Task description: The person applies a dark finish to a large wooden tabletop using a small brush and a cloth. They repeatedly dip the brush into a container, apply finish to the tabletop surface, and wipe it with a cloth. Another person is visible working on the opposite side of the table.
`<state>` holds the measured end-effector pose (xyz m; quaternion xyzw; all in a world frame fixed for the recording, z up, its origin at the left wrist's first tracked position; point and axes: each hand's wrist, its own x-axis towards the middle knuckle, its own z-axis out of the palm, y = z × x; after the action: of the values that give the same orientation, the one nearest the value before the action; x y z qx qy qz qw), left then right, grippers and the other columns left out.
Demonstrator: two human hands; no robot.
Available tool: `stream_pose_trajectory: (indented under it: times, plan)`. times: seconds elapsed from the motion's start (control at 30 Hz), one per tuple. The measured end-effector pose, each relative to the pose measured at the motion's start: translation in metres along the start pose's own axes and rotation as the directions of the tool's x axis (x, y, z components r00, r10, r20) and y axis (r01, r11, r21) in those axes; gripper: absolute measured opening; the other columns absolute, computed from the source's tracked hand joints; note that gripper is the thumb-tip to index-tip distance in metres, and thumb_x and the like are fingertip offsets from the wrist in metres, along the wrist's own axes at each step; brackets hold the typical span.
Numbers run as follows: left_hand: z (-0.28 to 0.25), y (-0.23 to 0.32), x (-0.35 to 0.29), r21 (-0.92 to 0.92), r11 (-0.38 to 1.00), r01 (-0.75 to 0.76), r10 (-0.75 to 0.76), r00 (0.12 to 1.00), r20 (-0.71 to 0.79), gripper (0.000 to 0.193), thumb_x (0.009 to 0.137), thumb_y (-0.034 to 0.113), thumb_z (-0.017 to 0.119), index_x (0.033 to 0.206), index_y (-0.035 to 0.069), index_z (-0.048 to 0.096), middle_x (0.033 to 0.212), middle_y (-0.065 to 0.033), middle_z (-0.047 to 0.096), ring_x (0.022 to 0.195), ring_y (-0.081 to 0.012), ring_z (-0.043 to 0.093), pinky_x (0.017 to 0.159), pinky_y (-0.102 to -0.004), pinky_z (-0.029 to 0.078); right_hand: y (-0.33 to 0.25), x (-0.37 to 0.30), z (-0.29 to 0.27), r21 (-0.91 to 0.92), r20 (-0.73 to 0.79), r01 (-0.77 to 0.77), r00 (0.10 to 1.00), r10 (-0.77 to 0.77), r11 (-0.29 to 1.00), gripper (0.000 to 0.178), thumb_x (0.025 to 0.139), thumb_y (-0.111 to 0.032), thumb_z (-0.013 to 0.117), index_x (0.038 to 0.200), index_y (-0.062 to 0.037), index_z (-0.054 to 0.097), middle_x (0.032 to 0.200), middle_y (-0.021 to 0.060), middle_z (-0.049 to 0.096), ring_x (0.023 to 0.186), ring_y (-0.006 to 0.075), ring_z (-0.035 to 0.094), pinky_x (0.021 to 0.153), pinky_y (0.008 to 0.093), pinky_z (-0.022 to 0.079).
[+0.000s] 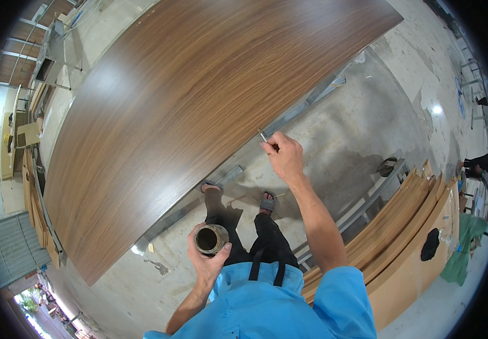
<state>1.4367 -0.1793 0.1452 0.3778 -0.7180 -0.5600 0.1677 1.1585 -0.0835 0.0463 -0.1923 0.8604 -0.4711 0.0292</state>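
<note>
A large wood-grain panel (193, 85) lies flat in front of me, slanting from lower left to upper right. At its near edge, my right hand (285, 158) is closed on a small brush (264, 136) with a pale shaft and a brownish tip. The tip is at the panel's edge; whether it touches, I cannot tell. In front of my body, my left hand (205, 261) is wrapped round a stained round can (212, 238). The can is held upright with its open top facing up. Its inside is dark, and what it contains is unclear.
Metal bars (306, 101) run beneath the panel's near edge. Behind me to the right, long brown boards (394, 220) are stacked on a metal frame, with a black item (430, 244) on a board and green cloth (463, 248) beyond. More boards (36, 198) lean at far left.
</note>
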Motion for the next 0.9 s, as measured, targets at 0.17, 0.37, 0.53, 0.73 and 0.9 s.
stream_pose_trajectory:
  times: [0.17,0.37,0.53,0.73,0.9]
  plan:
    - [-0.001,-0.002,-0.002,0.015,1.000,0.005,-0.005,1.000,0.003,0.073,0.066,0.014,0.083,0.128,-0.002,0.047,0.103,-0.0110,0.065,0.094,-0.0180,0.063,0.086,-0.0321,0.051,-0.007,-0.005,0.000,0.009,0.116,0.083,0.990,-0.084,0.996,0.020,0.080,-0.017,0.075,0.086,-0.0065,0.060,0.073,0.0125,0.066,0.069,0.0331,0.064,0.061,0.0437,0.048]
    - [0.006,0.006,0.001,0.005,0.998,-0.061,0.061,0.998,0.011,0.076,0.065,0.018,0.085,0.127,-0.001,0.047,0.103,-0.0117,0.065,0.094,-0.0185,0.064,0.086,-0.0328,0.051,-0.012,-0.089,0.039,0.267,0.476,-0.297,0.868,0.142,0.917,0.025,0.089,-0.016,0.065,0.114,-0.0122,0.066,0.078,0.0126,0.067,0.071,0.0249,0.065,0.067,0.0361,0.051]
    - [0.012,0.025,0.000,-0.061,0.997,-0.040,0.045,0.996,0.080,0.083,0.066,0.032,0.086,0.130,-0.001,0.045,0.117,-0.0109,0.056,0.105,-0.0198,0.058,0.092,-0.0346,0.047,0.010,-0.177,0.097,0.237,0.853,-0.700,0.482,0.201,0.674,0.033,0.093,-0.017,0.059,0.123,-0.0034,0.064,0.101,0.0084,0.072,0.087,0.0170,0.066,0.082,0.0295,0.052]
    - [0.021,0.042,0.000,-0.065,0.959,-0.276,0.276,0.961,-0.010,0.087,0.061,0.030,0.090,0.129,-0.001,0.045,0.108,-0.0150,0.062,0.097,-0.0229,0.064,0.086,-0.0356,0.051,0.007,-0.239,0.094,0.189,0.979,-0.964,0.199,0.041,0.186,0.042,0.095,-0.033,0.058,0.120,-0.0007,0.063,0.117,0.0111,0.068,0.105,0.0231,0.065,0.094,0.0367,0.051]
    - [0.025,0.051,0.012,0.157,0.905,-0.396,0.401,0.916,0.000,0.083,0.057,0.024,0.092,0.125,0.000,0.051,0.100,-0.0147,0.067,0.087,-0.0234,0.068,0.080,-0.0345,0.054,-0.018,-0.239,0.059,0.152,0.983,-0.896,0.181,-0.030,-0.418,0.044,0.084,-0.023,0.067,0.122,-0.0018,0.060,0.121,0.0117,0.065,0.108,0.0235,0.062,0.098,0.0389,0.049]
